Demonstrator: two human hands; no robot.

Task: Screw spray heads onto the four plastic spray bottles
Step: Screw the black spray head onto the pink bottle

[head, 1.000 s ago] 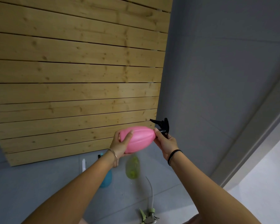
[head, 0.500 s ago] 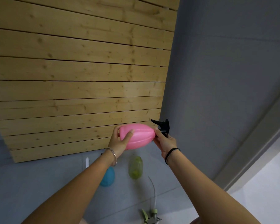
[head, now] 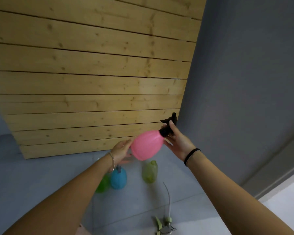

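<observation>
A pink spray bottle (head: 147, 144) is held in the air, tilted with its neck up to the right. Its black spray head (head: 168, 123) sits on the neck, and my right hand (head: 177, 141) grips that head. My left hand (head: 121, 148) touches the bottle's base with nearly straight fingers. Below on the grey floor stand a blue bottle (head: 118, 178) with a head on it, a green bottle (head: 103, 184) partly hidden by my left arm, and a yellow-green bottle (head: 149, 172) without a head. A loose green spray head (head: 163, 225) with its tube lies near the bottom edge.
A wooden slatted panel (head: 92, 82) leans behind the bottles. A grey wall (head: 244, 82) rises on the right, with a lighter floor strip (head: 287, 200) at the bottom right.
The pink bottle has tipped from lying sideways to neck-up. My left hand's grip on the base has loosened to a touch. The camera tilted down, so more bottles show.
</observation>
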